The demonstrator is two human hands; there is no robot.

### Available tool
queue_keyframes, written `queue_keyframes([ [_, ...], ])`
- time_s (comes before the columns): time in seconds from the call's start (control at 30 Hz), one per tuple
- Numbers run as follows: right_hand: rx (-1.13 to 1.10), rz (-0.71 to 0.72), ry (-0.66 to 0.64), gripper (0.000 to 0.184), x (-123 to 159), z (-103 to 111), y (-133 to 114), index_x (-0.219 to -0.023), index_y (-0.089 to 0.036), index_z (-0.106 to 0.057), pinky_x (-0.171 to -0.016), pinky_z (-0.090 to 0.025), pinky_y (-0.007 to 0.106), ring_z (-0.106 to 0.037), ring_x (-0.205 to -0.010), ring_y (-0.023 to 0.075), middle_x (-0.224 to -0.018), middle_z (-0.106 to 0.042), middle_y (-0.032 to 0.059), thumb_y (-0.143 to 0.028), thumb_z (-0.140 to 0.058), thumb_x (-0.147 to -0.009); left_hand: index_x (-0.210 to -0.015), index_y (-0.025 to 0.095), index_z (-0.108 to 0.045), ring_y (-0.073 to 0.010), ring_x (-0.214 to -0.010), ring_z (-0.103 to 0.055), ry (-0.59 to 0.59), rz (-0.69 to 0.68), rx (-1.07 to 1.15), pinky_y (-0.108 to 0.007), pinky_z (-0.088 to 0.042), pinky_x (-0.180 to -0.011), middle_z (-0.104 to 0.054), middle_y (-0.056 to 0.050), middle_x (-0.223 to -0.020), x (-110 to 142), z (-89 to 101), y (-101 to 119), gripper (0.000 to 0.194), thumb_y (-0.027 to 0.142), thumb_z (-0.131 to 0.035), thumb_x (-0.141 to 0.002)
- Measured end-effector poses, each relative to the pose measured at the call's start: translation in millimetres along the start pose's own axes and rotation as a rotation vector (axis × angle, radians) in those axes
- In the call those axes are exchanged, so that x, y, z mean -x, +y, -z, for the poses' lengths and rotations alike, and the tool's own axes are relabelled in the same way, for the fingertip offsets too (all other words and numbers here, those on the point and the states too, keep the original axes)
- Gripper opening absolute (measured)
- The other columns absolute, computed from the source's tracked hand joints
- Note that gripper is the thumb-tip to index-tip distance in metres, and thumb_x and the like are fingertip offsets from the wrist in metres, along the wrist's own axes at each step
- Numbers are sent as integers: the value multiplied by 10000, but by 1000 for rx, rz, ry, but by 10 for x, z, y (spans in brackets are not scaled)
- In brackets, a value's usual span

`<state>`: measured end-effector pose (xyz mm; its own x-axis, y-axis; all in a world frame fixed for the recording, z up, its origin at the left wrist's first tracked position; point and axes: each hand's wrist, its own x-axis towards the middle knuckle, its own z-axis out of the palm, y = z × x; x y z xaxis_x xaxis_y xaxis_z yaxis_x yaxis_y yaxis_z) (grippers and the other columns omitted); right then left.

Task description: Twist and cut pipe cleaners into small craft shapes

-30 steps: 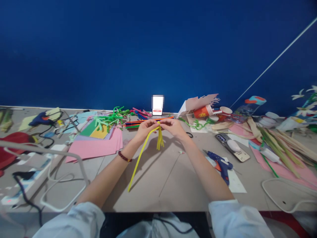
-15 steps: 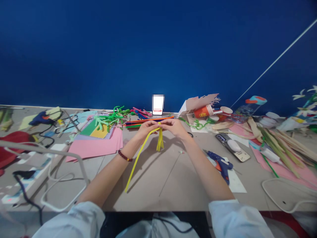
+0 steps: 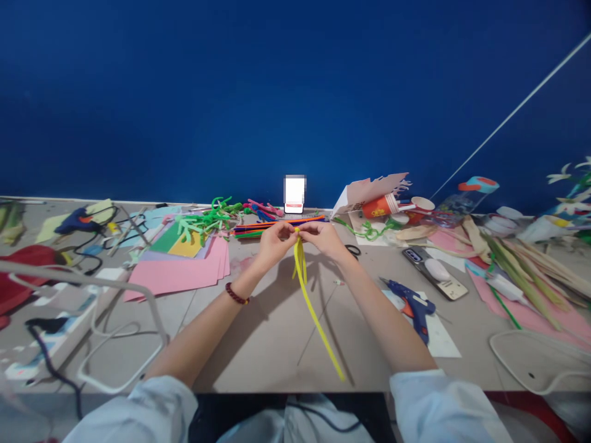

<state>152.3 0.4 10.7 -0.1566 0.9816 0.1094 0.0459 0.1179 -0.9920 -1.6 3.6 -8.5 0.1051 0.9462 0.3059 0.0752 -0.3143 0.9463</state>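
Yellow pipe cleaners (image 3: 318,325) hang from the pinched fingertips of both my hands. One long strand slants down to the right toward the table's front edge, while a bunch of shorter ones dangles just under the fingers. My left hand (image 3: 276,242), with a beaded bracelet on the wrist, is closed on the top of the bunch. From the other side my right hand (image 3: 325,237) pinches the same spot, its fingertips meeting the left ones. How the strands join at the top is hidden by the fingers. A thin wire (image 3: 318,321) lies on the table below.
Behind my hands lie coloured pipe cleaners (image 3: 263,227) and a lit phone (image 3: 294,195). Pink paper (image 3: 173,280) and green twisted stems (image 3: 207,224) are left. A glue gun (image 3: 413,304), another phone (image 3: 455,289) and scissors (image 3: 353,250) are right. A power strip (image 3: 69,320) sits far left.
The long yellow strand has swung from pointing down-left to pointing down-right. My left hand has turned slightly at the fingertips; both hands stay together in about the same place.
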Motion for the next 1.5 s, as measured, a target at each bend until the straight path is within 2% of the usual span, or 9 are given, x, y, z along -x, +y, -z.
queue_keyframes([
  [0.13,33,15,36,165,14,-10,-4,-773,-157,-687,-785,-548,362,-675,-753,184,-778,-712,47,-266,-697,-650,-732,168,-586,-129,-650,-588,10,-11,-48,-252,-471,-639,-621,-10,-695,-4,-4,-20,195,327,-686,-681],
  [0.4,41,45,61,155,21,-43,8,-773,-168,-687,-762,-549,359,-682,-737,192,-762,-715,42,-272,-684,-659,-718,153,-578,-128,-606,-588,-15,147,168,-225,-471,-522,-610,-9,-656,-10,-12,83,353,416,-769,-580],
  [0.57,-56,-8,29,188,20,-20,-11,-768,-179,-686,-772,-556,368,-687,-713,192,-764,-714,38,-321,-721,-649,-717,153,-603,-129,-625,-604,-32,245,198,-218,-491,-529,-615,-11,-666,0,16,146,345,410,-783,-573],
  [0.73,-105,-67,10,240,18,4,-44,-785,-202,-655,-746,-570,353,-683,-696,179,-733,-695,14,-331,-769,-618,-743,164,-629,-133,-675,-620,-71,304,231,-215,-497,-546,-640,-22,-754,-16,55,107,317,397,-777,-588],
  [0.9,-100,-40,15,242,43,-5,-79,-699,-194,-615,-757,-574,360,-681,-697,182,-690,-671,10,-333,-785,-597,-764,170,-633,-129,-683,-620,-74,282,239,-214,-485,-560,-651,-20,-774,-25,59,85,305,398,-763,-609],
  [1.17,-55,-14,32,219,24,-27,-11,-715,-191,-597,-722,-566,361,-671,-692,180,-695,-652,12,-339,-738,-638,-777,163,-592,-133,-629,-613,-12,234,235,-221,-465,-535,-638,-13,-677,12,0,159,343,376,-776,-582],
  [1.27,-19,35,33,191,23,-33,5,-731,-190,-582,-709,-557,354,-672,-694,188,-701,-647,16,-321,-703,-664,-782,165,-570,-136,-608,-615,21,242,239,-221,-457,-522,-628,0,-634,22,-27,156,366,371,-784,-568],
  [1.5,132,143,58,83,38,-48,-4,-756,-190,-588,-690,-515,303,-637,-703,160,-731,-636,14,-251,-600,-701,-707,165,-606,-146,-643,-612,36,248,185,-226,-435,-514,-636,-19,-668,29,-39,178,273,359,-758,-591],
])
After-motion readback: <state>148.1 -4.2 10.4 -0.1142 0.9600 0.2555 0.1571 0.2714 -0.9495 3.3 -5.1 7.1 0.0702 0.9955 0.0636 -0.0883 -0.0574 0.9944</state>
